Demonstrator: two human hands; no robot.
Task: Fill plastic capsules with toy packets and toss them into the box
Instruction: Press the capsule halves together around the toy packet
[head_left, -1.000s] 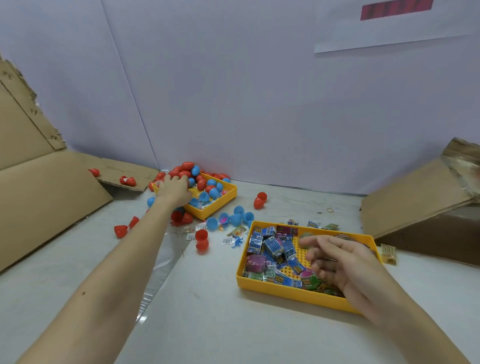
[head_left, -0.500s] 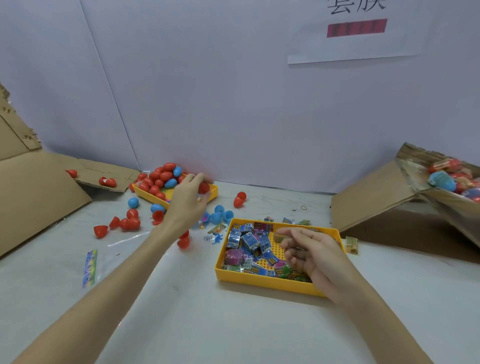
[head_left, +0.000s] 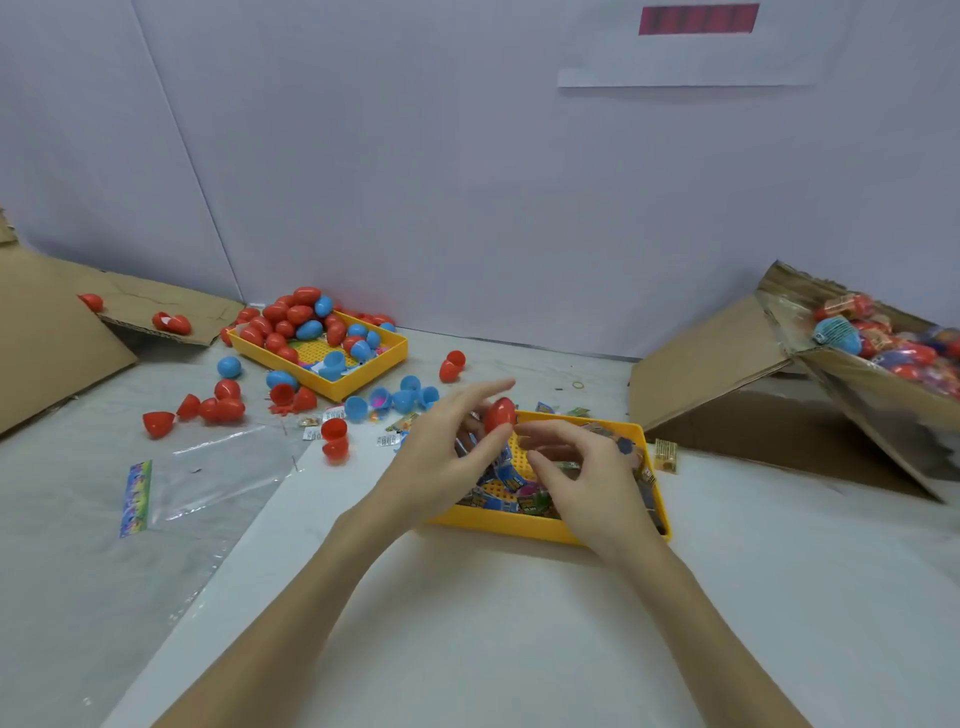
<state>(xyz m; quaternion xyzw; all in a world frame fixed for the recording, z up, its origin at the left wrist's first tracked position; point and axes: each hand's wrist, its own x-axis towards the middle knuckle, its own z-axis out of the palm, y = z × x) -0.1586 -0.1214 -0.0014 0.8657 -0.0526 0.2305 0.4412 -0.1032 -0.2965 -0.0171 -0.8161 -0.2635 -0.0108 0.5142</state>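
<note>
Since the earlier frames, left hand (head_left: 441, 457) having come back from the far tray, now carrying a red capsule (head_left: 500, 414) and sitting over the near yellow tray (head_left: 545, 527). Capsule being pinched between thumb and fingertips, index finger stretching out straight above it. Capsule looking closed, hovering above the tray's far edge.

Right hand (head_left: 582, 467) hanging just beside it over the same tray, fingers loosely curled toward the capsule, tips near it but apart. Whether anything is being held in those fingers, cannot tell; palm side is hidden.

Toy packets (head_left: 511, 483) lying heaped in the near tray, partly covered by both hands. One small packet (head_left: 665, 455) lying on the table just outside the tray's right edge.

Far yellow tray (head_left: 363, 379) sitting back left, piled with red and blue capsules (head_left: 291, 317). Loose capsule halves, red (head_left: 208, 409) and blue (head_left: 400, 400), lying scattered on the white table (head_left: 519, 623) between the two trays. An open red capsule (head_left: 334, 439) standing near the left hand's wrist side.

Cardboard box (head_left: 727, 384) tilting at the right, flap down, filled capsules (head_left: 883, 343) showing inside its plastic liner. Flattened cardboard (head_left: 47, 338) lying at the left with a few red pieces on it. Clear plastic bag (head_left: 208, 473) with a coloured header lying flat on the table, left of the arms
</note>
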